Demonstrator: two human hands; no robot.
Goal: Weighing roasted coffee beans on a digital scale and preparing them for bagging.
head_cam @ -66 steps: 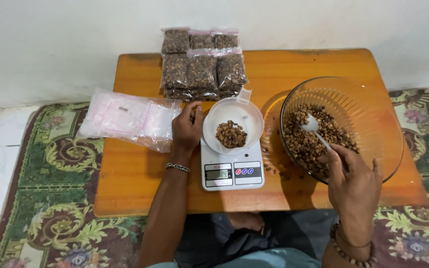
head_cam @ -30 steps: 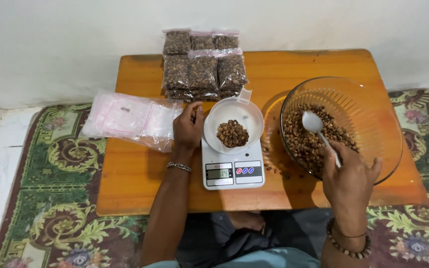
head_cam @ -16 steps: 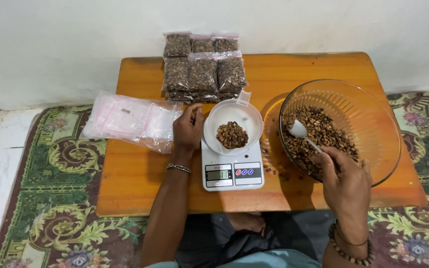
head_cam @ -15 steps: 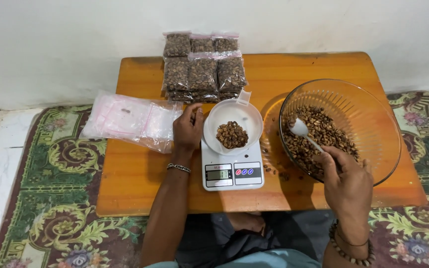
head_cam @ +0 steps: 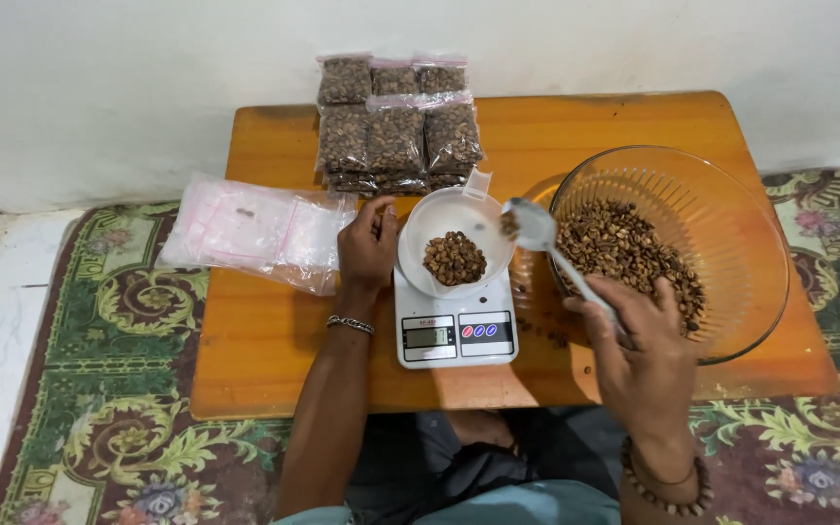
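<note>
- Low wooden table (head_cam: 274, 340) on a patterned rug (head_cam: 99, 389); white wall behind
- Left hand (head_cam: 367, 248) rests loosely curled against a white bowl (head_cam: 439, 219) of beans on a small scale (head_cam: 454, 331)
- Right hand (head_cam: 648, 350) grips a spoon (head_cam: 537, 228) at the bowl's rim; glass bowl (head_cam: 731, 224) of beans beside it
- Filled packets (head_cam: 396, 136) behind; empty bags (head_cam: 255, 228) left

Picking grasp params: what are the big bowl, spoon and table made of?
Big bowl: clear glass or rigid plastic, ribbed, see-through. Spoon in the right hand: shiny, likely metal. Table: wood, glossy orange varnish, grain visible.
</note>
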